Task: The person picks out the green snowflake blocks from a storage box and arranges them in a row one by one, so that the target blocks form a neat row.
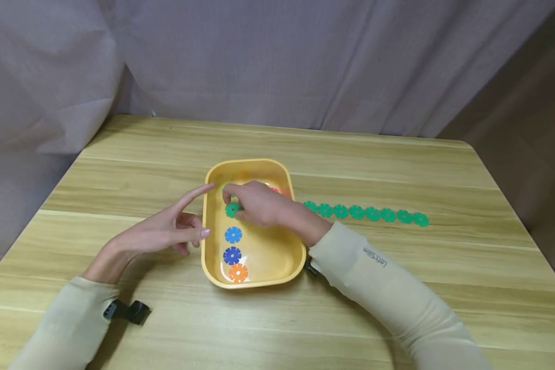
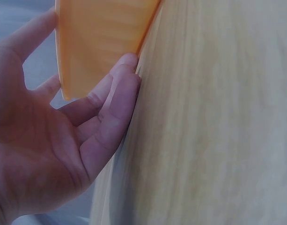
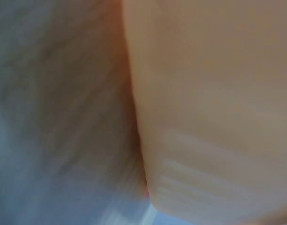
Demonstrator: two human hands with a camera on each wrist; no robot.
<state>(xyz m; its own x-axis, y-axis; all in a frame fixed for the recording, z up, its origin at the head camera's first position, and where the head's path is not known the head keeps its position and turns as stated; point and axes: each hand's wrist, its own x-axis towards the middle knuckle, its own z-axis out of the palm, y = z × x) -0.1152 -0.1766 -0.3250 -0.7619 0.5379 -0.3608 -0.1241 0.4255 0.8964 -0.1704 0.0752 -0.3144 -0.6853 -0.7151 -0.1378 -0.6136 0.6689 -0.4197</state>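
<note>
A yellow plastic basin (image 1: 259, 283) stands on the table, and several flower-shaped notched discs lie inside it. My right hand (image 1: 261, 204) reaches in over its right rim. Its curled thumb and index finger pinch a green disc (image 1: 233, 209); another green piece behind the fingers is mostly hidden. Below in the basin are a light blue disc (image 1: 233, 235), a dark blue disc (image 1: 232, 255) and an orange disc (image 1: 238, 273). My left hand (image 1: 166, 226) touches the basin's left rim with straight index finger and thumb. The left wrist view shows its fingers against the basin's outer wall (image 2: 96, 42).
A row of several green discs (image 1: 372, 213) runs rightward from the basin across the wooden table (image 1: 166, 149). Pink and blue pieces show partly behind the right hand. A grey curtain (image 1: 259, 61) hangs behind the table. The right wrist view is blurred.
</note>
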